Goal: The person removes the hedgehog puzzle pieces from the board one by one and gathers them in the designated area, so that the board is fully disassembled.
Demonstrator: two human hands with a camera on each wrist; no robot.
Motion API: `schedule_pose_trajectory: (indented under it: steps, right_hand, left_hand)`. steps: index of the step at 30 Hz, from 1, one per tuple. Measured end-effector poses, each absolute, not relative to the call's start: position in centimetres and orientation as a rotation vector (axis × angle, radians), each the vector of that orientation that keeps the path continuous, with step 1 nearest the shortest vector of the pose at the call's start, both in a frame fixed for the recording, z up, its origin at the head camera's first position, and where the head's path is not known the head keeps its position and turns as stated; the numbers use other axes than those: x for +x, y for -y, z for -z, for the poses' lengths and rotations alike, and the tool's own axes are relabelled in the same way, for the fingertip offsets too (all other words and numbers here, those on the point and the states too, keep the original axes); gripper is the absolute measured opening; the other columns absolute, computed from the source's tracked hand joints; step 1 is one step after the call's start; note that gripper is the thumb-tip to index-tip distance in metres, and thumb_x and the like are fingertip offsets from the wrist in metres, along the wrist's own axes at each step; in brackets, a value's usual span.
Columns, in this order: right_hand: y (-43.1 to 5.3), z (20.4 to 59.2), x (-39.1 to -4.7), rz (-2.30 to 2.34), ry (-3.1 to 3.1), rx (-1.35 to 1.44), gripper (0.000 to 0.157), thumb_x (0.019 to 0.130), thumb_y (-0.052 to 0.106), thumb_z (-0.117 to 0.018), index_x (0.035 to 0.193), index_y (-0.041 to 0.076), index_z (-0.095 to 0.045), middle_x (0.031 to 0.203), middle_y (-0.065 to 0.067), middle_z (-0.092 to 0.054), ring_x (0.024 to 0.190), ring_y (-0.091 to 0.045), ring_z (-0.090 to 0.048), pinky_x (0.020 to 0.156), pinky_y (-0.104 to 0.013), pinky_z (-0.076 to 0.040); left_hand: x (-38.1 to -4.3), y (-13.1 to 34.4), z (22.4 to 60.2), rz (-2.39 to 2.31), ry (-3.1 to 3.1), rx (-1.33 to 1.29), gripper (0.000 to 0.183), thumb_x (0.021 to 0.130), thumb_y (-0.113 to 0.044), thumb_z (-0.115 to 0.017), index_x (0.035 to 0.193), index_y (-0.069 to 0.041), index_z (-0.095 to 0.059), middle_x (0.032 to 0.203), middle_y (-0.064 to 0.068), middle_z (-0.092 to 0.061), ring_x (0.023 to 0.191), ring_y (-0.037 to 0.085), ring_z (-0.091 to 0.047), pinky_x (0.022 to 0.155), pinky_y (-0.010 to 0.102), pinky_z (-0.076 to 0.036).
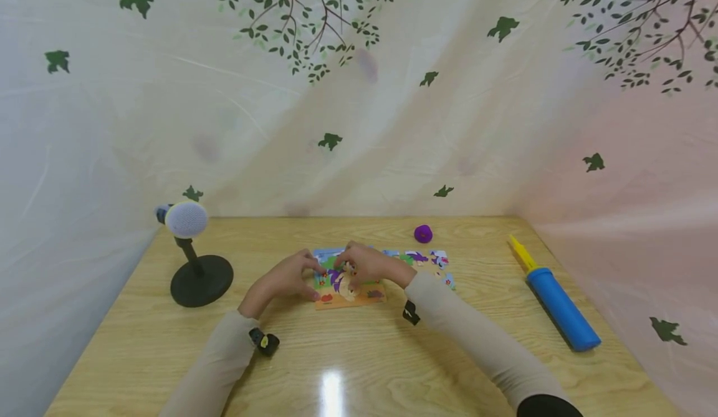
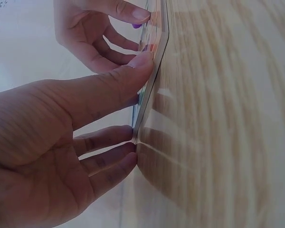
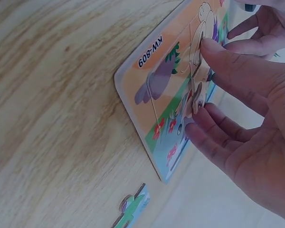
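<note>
A jigsaw puzzle board (image 1: 336, 305) with a bright cartoon picture lies flat on the wooden table in front of the person. At its left side, my left hand (image 1: 288, 277) touches the edge with its thumb (image 2: 143, 60) and nearly straight fingers. My right hand (image 1: 366, 262) reaches over the board's middle. Its thumb and fingertips pinch a cream-coloured puzzle piece (image 3: 196, 54), whose brown edge shows close over the picture. The right fingers partly cover that piece. Printed on the board's orange corner are a purple eggplant (image 3: 160, 78) and "KW-809".
Several loose puzzle pieces (image 1: 439, 258) lie right of the board, and a small purple round object (image 1: 423, 234) sits behind them. A microphone-like round head on a black stand (image 1: 202, 281) stands at left. A blue pump with yellow nozzle (image 1: 563, 308) lies at right.
</note>
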State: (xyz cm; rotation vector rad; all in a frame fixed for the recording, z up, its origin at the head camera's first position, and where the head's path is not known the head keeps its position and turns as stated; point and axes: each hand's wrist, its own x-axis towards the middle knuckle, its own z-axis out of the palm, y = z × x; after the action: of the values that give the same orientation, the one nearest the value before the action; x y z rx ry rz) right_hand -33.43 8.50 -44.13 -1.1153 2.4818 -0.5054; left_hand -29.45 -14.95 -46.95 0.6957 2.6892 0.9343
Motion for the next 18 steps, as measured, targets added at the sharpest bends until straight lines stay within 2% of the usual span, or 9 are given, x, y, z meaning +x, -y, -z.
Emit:
schedule_pose_trajectory:
  steps: [10,18]
  right_hand:
    - [-8.46,44.31,-33.38,0.506,-2.495,-1.110,0.051,0.080,0.004,-0.085,0.129,0.005,-0.068,0.116,-0.013,-0.055,0.094,-0.018,-0.049,0.077,-0.029,-0.049]
    - [-8.49,44.30,-33.14,0.502,-2.521,-1.072,0.050,0.082,0.006,-0.084,0.129,0.008,-0.069,0.114,-0.011,-0.051,0.092,-0.018,-0.048,0.077,-0.029,-0.048]
  left_hand:
    - [-29.26,14.76,46.77,-0.940,-2.681,0.686,0.052,0.073,-0.018,-0.092,0.120,-0.006,-0.075,0.119,0.010,-0.058,0.115,0.031,-0.057,0.105,0.053,-0.047]
    - [-29.21,14.83,46.61,-0.941,-2.681,0.684,0.049,0.074,-0.018,-0.092,0.119,-0.006,-0.075,0.116,0.009,-0.057,0.108,0.027,-0.056,0.101,0.052,-0.049]
